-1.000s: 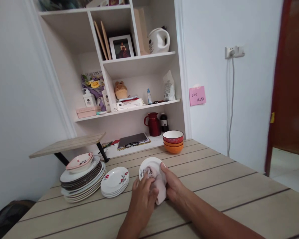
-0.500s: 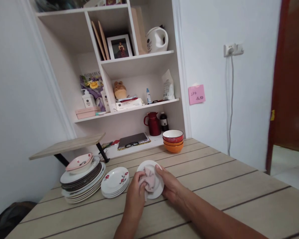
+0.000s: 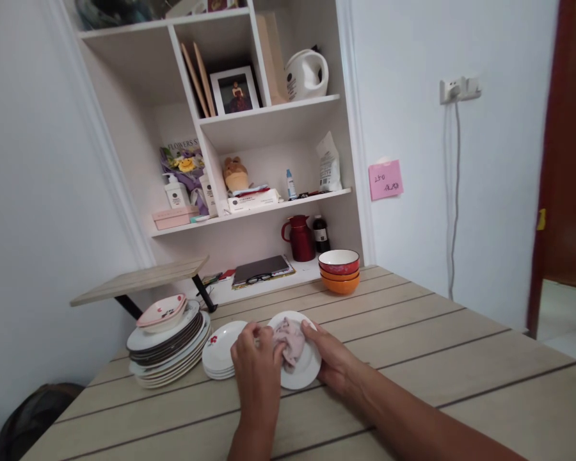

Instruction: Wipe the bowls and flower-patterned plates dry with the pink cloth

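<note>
A small white plate [image 3: 303,376] is held tilted above the table by my right hand [image 3: 335,360], its thumb over the rim and the other fingers underneath. A crumpled pale pink cloth [image 3: 292,342] lies against the plate's face. My left hand [image 3: 256,358] has its fingers curled at the cloth's left side, closed on its edge. Just left of that hand is a short stack of white plates with red flowers [image 3: 223,349], partly hidden behind it.
A tall stack of mixed plates [image 3: 170,358] topped by pink-rimmed dishes [image 3: 162,312] stands at the left, beside a small raised wooden stand [image 3: 139,280]. Stacked bowls [image 3: 340,282] sit at the back. Behind are a red jug [image 3: 301,240] and a laptop [image 3: 262,270].
My left hand has moved left and up to the edge of the plate, now overlapping the flowered stack. The cloth lies more uncovered on the plate. The view has shifted slightly.
</note>
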Demonstrator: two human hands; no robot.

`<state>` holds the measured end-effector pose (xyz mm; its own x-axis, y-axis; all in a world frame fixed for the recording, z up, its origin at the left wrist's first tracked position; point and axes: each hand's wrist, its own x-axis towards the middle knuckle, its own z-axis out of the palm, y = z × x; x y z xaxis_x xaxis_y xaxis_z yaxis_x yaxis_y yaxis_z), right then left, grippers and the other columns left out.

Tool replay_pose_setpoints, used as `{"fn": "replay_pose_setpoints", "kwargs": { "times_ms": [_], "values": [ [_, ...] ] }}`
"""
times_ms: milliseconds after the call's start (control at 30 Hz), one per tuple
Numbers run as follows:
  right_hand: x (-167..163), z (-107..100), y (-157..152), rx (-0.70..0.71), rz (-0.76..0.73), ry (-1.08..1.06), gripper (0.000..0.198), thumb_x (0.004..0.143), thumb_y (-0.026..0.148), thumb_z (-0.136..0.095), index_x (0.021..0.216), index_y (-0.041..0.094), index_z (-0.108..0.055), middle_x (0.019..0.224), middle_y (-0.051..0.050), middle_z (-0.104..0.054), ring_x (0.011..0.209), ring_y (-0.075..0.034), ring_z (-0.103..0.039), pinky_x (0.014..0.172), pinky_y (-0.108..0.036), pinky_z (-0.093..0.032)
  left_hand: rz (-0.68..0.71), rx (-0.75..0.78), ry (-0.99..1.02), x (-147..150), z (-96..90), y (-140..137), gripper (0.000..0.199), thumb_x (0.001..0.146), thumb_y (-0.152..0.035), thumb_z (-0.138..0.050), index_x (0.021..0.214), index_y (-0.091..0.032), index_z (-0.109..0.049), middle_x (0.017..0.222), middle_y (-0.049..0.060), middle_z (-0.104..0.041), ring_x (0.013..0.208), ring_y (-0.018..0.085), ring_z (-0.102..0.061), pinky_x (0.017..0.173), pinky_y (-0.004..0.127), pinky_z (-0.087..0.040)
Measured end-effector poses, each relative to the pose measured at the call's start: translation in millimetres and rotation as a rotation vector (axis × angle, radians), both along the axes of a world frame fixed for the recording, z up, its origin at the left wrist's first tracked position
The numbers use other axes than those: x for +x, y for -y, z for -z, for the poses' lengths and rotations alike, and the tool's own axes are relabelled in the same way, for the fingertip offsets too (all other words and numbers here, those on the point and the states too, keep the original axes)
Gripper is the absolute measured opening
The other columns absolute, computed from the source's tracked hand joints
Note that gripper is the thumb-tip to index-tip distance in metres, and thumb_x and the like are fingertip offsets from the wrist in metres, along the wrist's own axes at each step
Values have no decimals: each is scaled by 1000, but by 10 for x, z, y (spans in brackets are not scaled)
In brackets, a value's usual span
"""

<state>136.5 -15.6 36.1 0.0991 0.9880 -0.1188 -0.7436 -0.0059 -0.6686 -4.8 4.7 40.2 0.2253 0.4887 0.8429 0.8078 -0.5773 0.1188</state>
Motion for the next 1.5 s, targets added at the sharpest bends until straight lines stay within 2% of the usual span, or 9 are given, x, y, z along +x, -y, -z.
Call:
{"fn": "replay_pose_setpoints", "kwargs": {
  "times_ms": [167, 400, 633, 800, 933, 1067, 1267, 1400, 1500],
  "values": [
    [-67, -7, 32, -35, -35, -15, 16, 92, 29, -59, 103, 18, -61, 76, -5, -75, 60, -17, -67, 63, -30, -54, -5, 122, -193, 65, 36, 24, 18, 88, -15, -56, 79, -23, -69, 83, 4, -57, 77, 21, -53, 73, 35, -44],
    [-50, -54, 45, -72, -29, -59, 29, 95, 41, -55, 105, 16, -62, 75, -5, -75, 57, -17, -67, 59, -31, -53, 150, 32, -51, 32, 110, -130, 38, 91, -19, -50, 126, -27, -65, 120, 12, -58, 105, 26, -58, 87, 42, -51],
    [12, -127, 36, -90, -20, -87, 39, 100, 45, -42, 103, 12, -64, 77, -8, -75, 61, -18, -69, 51, -26, -49, 338, -224, -203, 56, 108, -133, 47, 77, -16, -69, 121, -31, -68, 129, 11, -62, 117, 31, -59, 97, 49, -51],
    [46, -69, 4, -37, -11, -99, 33, 99, 42, -46, 95, 13, -63, 74, -7, -74, 59, -17, -67, 49, -25, -47, 406, -276, -163, 93, 82, -27, 42, 78, -9, -63, 116, -26, -70, 132, 11, -62, 122, 28, -57, 100, 47, -51],
    [53, -43, 33, -19, -103, -55, 39, 97, 48, -49, 94, 13, -65, 71, -7, -73, 54, -16, -63, 52, -26, -48, 447, -158, -227, 83, 33, 12, 37, 79, -3, -59, 104, -27, -72, 126, 6, -67, 117, 24, -60, 100, 45, -50],
    [-36, -29, 86, -34, -189, -39, 44, 94, 51, -52, 106, 11, -66, 79, -10, -76, 64, -18, -68, 65, -31, -54, 240, 21, -236, 54, 23, -35, 34, 84, -5, -60, 106, -29, -70, 123, 4, -69, 110, 24, -64, 107, 55, -38],
    [-142, 28, 20, 15, 2, -83, 30, 94, 36, -58, 114, 13, -61, 84, -9, -78, 71, -20, -72, 74, -34, -56, -36, 113, -227, 27, 52, -71, 23, 88, -14, -62, 108, -23, -69, 115, 8, -71, 96, 25, -65, 96, 52, -42],
    [58, -45, -39, -19, 152, -93, 32, 96, 39, -53, 119, 17, -56, 83, -8, -77, 70, -22, -73, 68, -36, -58, 57, 86, -274, 91, 109, -11, 22, 82, -12, -68, 101, -22, -71, 109, 7, -72, 95, 26, -65, 84, 44, -51],
    [165, -108, -17, -55, 84, -109, 38, 95, 47, -52, 114, 15, -59, 80, -9, -76, 67, -22, -72, 63, -34, -57, 255, 121, -285, 176, 170, 32, 27, 82, -10, -65, 105, -23, -70, 113, 7, -71, 99, 24, -66, 82, 39, -55]
  ]
}}
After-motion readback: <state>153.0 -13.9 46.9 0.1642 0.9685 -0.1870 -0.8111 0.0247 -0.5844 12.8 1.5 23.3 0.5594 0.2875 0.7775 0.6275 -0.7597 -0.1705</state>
